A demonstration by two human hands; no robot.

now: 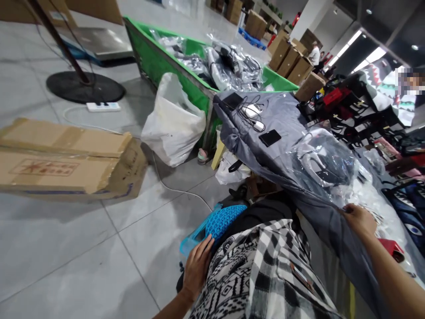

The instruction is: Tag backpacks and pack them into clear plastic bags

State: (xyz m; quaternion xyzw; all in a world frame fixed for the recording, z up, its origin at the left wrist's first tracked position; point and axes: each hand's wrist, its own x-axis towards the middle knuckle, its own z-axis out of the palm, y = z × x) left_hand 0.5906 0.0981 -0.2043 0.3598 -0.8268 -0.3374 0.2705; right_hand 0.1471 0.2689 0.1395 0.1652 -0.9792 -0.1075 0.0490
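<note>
The left hand lies open with its fingers spread, resting on the clear teal wrapping of a blue honeycomb cushion, held low beside the person's black-and-white check shirt. The right hand is curled closed, gripping the edge of a grey cloth that is draped over a table, next to a clear plastic bag lying on the cloth.

A black phone and white cabled earphones sit on the cloth, further from the hand. Bare floor tiles open out to the left of the left hand, while printed shark-pattern garments crowd the table's far side. Ahead stands a green bin of bagged goods, with a white plastic sack against it. A flattened cardboard carton lies on the floor, and a person in a white shirt stands far off among stacked cartons.
</note>
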